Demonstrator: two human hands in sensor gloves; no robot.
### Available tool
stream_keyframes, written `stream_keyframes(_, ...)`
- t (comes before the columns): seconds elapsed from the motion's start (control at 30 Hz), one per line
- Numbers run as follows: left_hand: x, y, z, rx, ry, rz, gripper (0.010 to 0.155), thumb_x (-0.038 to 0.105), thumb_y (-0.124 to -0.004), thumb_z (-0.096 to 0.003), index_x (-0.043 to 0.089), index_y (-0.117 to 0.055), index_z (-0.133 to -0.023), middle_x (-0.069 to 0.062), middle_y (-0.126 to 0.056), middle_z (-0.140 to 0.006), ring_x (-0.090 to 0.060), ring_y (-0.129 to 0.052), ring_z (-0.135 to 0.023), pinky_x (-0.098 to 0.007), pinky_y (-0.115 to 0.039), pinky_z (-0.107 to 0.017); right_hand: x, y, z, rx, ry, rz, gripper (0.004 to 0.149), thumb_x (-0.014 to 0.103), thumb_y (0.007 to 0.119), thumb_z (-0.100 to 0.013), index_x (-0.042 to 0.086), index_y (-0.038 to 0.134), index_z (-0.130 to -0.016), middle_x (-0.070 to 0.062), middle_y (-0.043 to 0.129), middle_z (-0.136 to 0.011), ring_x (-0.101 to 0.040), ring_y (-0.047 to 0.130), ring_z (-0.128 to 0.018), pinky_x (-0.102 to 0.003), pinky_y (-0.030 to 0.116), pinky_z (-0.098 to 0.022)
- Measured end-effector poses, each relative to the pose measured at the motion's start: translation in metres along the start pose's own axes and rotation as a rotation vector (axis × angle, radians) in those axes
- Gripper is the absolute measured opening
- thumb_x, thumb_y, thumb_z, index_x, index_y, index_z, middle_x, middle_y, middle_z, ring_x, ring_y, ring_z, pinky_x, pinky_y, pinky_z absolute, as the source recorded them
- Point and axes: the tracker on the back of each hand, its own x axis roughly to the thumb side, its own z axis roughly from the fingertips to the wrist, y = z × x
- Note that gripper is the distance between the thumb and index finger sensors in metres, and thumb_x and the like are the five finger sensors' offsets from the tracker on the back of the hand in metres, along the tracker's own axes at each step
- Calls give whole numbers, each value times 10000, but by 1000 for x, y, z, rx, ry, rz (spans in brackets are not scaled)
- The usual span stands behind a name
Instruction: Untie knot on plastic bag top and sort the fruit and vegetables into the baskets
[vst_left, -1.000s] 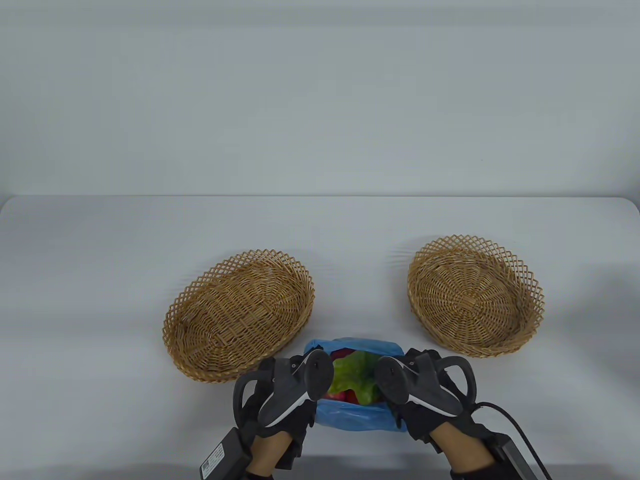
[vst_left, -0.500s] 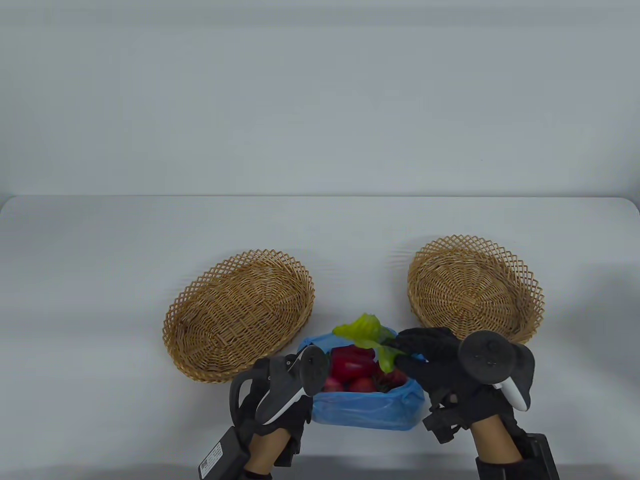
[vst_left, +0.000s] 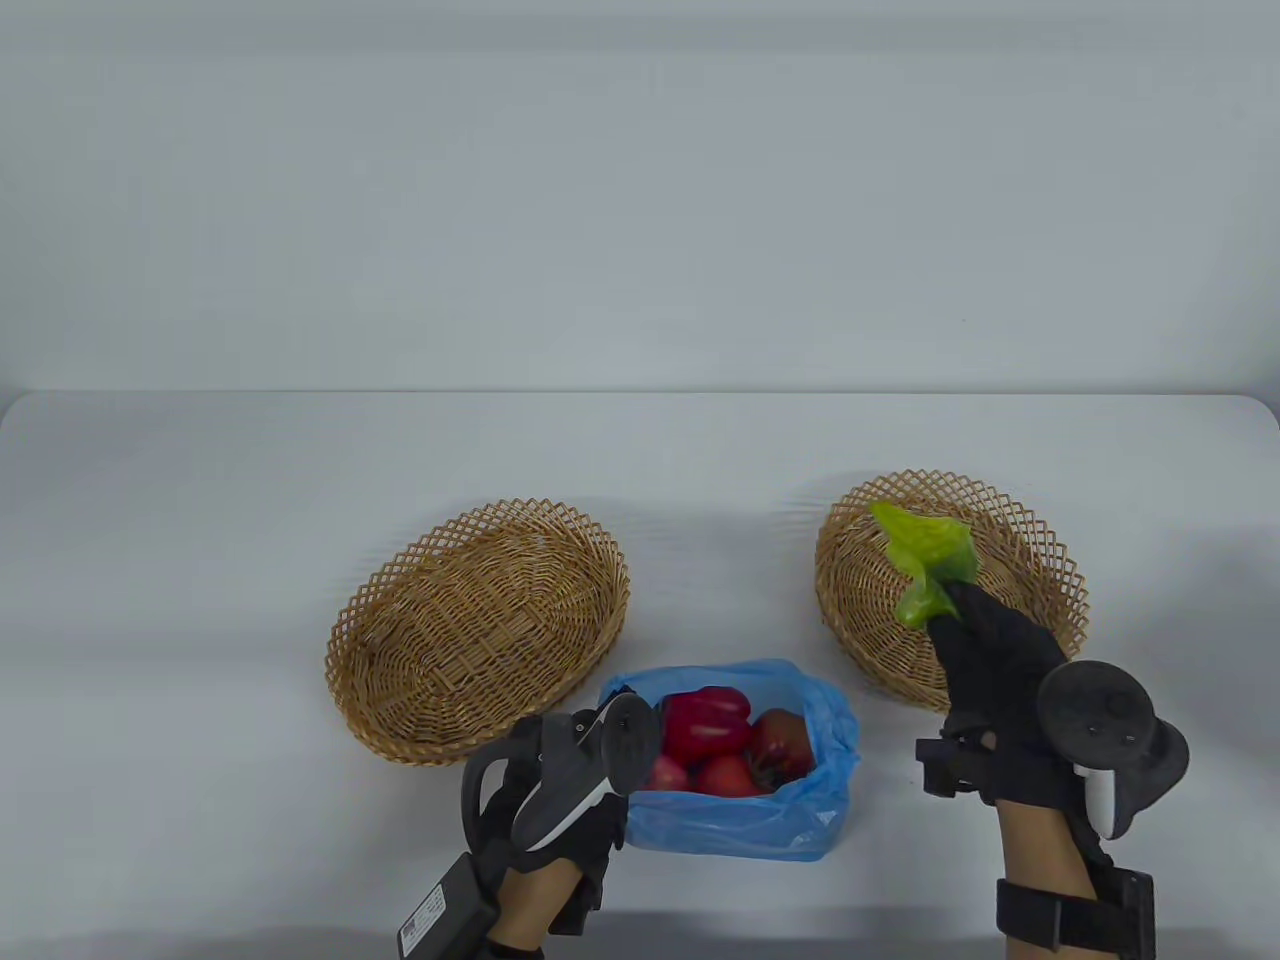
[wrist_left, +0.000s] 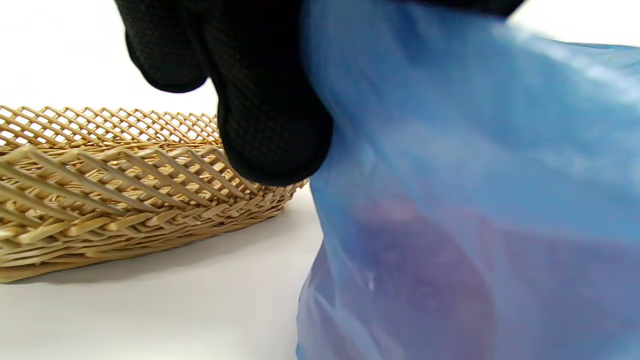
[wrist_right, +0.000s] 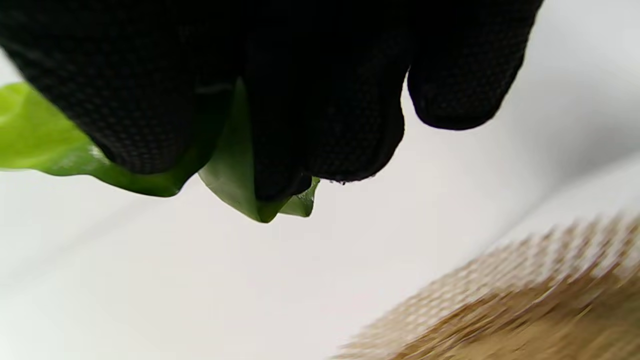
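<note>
Right hand pinches lettuce leaf over right basket; the wrist view shows fingertips pressed on it. Blue bag open near tabletop's front edge, left hand gripping its rim, fingers curled.

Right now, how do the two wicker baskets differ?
The left basket is oval and lies empty with nothing above it; the right basket is round, and the right hand holds a green lettuce leaf over it. The left one sits nearer the blue bag. Both share tan weave and lattice rims.
</note>
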Motion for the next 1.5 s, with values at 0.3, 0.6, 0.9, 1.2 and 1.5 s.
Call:
stream_keyframes(0.3, 2, -1, 2, -6, -28, 4, 619, 337, -858, -461, 290, -629, -1034, 62, -963, -811, -140, -1052, -551, -504, -702, -733, -12, 40, -4, 109, 90, 347, 455, 375, 919, -407, 196, 879, -824, -82, 998, -716, -290, 962, -596, -593, 715, -580)
stream_keyframes(0.6, 4, -2, 3, -6, -36, 4, 619, 336, -858, -460, 289, -629, -1034, 61, -964, -809, -138, -1053, -550, -503, -703, -733, -17, 56, -5, 187, 105, 427, 489, 311, 917, -412, 199, 833, -880, -88, 992, -759, -286, 972, -633, -575, 723, -608)
stream_keyframes(0.9, 3, -2, 3, -9, -29, 0, 619, 339, -858, -459, 288, -629, -1032, 59, -966, -806, -138, -1054, -545, -503, -705, -731, -17, 57, -6, 264, 89, 396, 545, 381, 896, -420, 220, 783, -928, -96, 948, -859, -312, 928, -748, -585, 668, -654)
stream_keyframes(1.2, 3, -1, 2, -7, -27, 9, 623, 345, -856, -461, 294, -623, -1037, 66, -965, -810, -133, -1053, -550, -499, -704, -735, 38, -14, 8, -6, -155, 180, 536, 381, 886, -424, 225, 781, -926, -97, 864, -958, -335, 852, -878, -641, 614, -672)
stream_keyframes(1.5, 6, -2, 2, -6, -44, 14, 624, 352, -854, -464, 301, -619, -1040, 71, -964, -812, -127, -1053, -553, -494, -705, -739, 134, -11, 99, 220, -702, 111, 396, 387, 903, -414, 338, 883, -807, 45, 1007, -806, -177, 1018, -709, -450, 784, -665)
